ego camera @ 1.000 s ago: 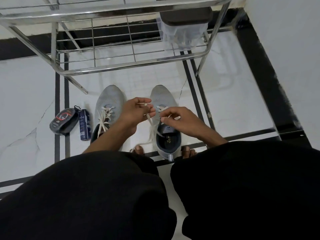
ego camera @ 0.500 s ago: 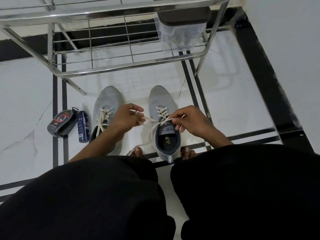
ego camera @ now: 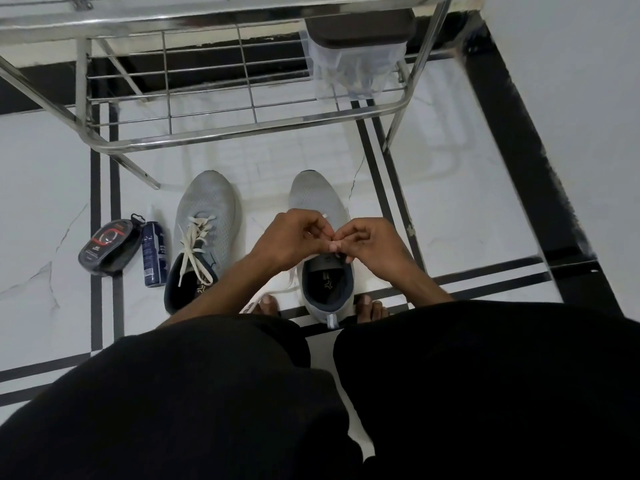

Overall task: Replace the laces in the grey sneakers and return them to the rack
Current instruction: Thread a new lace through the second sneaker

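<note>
Two grey sneakers stand side by side on the white floor, toes toward the rack. The left sneaker [ego camera: 207, 216] is laced with a cream lace [ego camera: 195, 244] whose ends hang loose over its opening. Over the tongue of the right sneaker [ego camera: 311, 195], my left hand [ego camera: 294, 237] and my right hand [ego camera: 374, 240] meet fingertip to fingertip, both pinching the white lace [ego camera: 291, 277]. The hands hide most of that lacing; a loose end trails down the shoe's left side toward my toes.
A steel wire shoe rack [ego camera: 242, 131] stands just beyond the sneakers, with a clear plastic container [ego camera: 356, 67] on its lower shelf at the right. A shoe-polish sponge case [ego camera: 109, 245] and a dark blue can [ego camera: 153, 252] lie left of the sneakers. My black-clad knees fill the foreground.
My hands, held apart with the lace stretched between them half a second ago, have come together over the right sneaker's tongue. The view has shifted slightly.
</note>
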Demonstrator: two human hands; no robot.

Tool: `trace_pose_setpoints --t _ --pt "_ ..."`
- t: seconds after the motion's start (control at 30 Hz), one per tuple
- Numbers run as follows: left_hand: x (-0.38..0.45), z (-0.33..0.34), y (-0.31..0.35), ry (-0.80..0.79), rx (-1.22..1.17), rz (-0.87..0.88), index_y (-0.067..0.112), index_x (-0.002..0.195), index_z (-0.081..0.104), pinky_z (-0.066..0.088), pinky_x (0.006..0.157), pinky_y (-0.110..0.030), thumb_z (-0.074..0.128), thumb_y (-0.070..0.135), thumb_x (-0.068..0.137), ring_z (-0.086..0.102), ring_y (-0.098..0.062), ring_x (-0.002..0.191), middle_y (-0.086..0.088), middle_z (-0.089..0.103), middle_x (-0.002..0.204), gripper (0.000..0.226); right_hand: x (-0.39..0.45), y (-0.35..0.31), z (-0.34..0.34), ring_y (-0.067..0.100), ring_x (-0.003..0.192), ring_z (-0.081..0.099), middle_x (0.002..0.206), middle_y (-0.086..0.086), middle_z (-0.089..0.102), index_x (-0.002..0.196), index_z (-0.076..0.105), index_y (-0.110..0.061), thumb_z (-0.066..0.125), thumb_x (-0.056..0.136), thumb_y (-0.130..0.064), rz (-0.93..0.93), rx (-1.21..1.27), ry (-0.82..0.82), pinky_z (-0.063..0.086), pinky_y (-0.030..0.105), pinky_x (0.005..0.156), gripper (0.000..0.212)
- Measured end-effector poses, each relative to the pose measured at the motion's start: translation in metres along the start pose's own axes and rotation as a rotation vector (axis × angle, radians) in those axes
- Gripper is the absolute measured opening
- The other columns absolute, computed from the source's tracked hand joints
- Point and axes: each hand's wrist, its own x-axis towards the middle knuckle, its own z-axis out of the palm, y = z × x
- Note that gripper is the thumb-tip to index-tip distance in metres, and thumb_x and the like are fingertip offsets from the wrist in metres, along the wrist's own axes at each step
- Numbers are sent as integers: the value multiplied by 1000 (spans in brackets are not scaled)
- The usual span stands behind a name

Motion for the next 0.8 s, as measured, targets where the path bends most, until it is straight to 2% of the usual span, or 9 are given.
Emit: trace_pose_setpoints --t 0.07,0.13,0.23,0.3,0.43,0.57,0.7,0.8 --pt "0 5 -2 -32 -34 -12 22 92 71 59 80 -33 86 25 75 70 -5 78 8 73 82 23 0 5 -1 20 60 70 74 1 75 88 75 -16 83 80 -19 14 23 14 62 44 75 12" --pt "2 8 -3 -13 -13 -8 22 96 70 59 78 -32 85 24 76 70 -5 76 8 73 80 25 2 7 1 20 63 71 76 1 75 97 73 -16 80 83 -20 16 45 33 61 46 79 16" --pt "4 9 -5 62 164 9 27 93 75 56 77 -32 80 28 81 67 -5 78 10 73 82 14 1 10 -1 12 77 67 86 -4 72 114 66 -21 75 86 -38 39 -59 82 56 31 76 34" --pt "1 12 -6 101 283 13 30 90 78 53 75 -30 76 32 83 67 -10 81 10 74 85 8 -1 11 -2 10 82 63 95 -5 66 115 64 -23 77 83 -42 41 -161 108 53 25 72 39" --pt "-5 31 -8 208 488 42 30 89 75 50 68 -31 67 35 86 65 -17 81 8 73 87 11 -1 20 6 13 79 69 89 0 73 101 74 -17 71 88 -21 68 -282 30 60 35 80 13" --pt "-3 43 -13 268 488 48 28 88 74 51 67 -34 64 35 88 64 -17 80 8 72 87 13 7 34 2 18 74 74 83 5 75 95 73 -14 62 89 -8 191 -84 -11 62 43 78 14" --pt "1 52 -14 317 431 26 30 89 75 52 68 -34 65 39 88 64 -14 80 10 73 86 13 6 37 -2 25 84 74 94 16 74 109 69 -3 59 94 0 234 88 -67 62 36 79 19" --pt "2 55 -14 333 376 12 31 90 77 51 69 -34 67 39 87 63 -14 79 8 74 83 13 5 36 -2 22 83 74 97 18 73 111 68 -1 58 95 2 243 164 -85 61 29 74 19"
